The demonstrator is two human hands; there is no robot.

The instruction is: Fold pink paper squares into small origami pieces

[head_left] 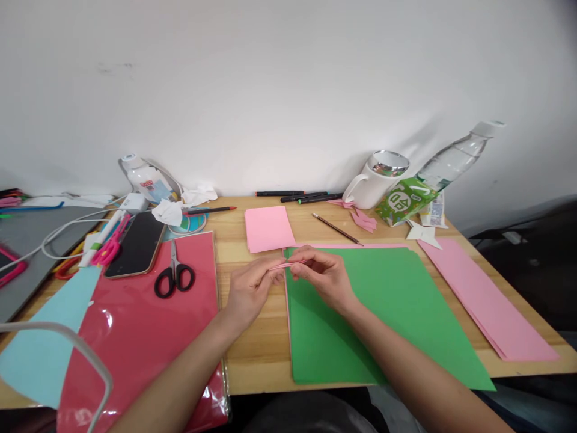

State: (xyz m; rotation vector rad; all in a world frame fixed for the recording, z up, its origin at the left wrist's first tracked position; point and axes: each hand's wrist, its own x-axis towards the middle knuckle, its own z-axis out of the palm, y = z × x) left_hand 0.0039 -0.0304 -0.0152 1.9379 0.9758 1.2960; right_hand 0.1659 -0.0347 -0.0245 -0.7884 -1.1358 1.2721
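A narrow folded piece of pink paper (287, 265) is pinched between my two hands above the middle of the table. My left hand (253, 287) is closed on its left end, thumb and fingers pressed together. On the other end, my right hand (325, 273) grips with thumb and fingertips; much of the paper is hidden by the fingers. Just behind them lies a stack of pink paper squares (269, 228). Under my right hand and forearm spreads a stack of green paper (383, 307).
Scissors (174, 273) and a phone (136, 243) lie on a red paper pack (148, 337) at left. A white mug (376, 180), green box (406, 201) and plastic bottle (460, 156) stand at back right. A pencil (337, 229) and pink strips (487, 300) also lie there.
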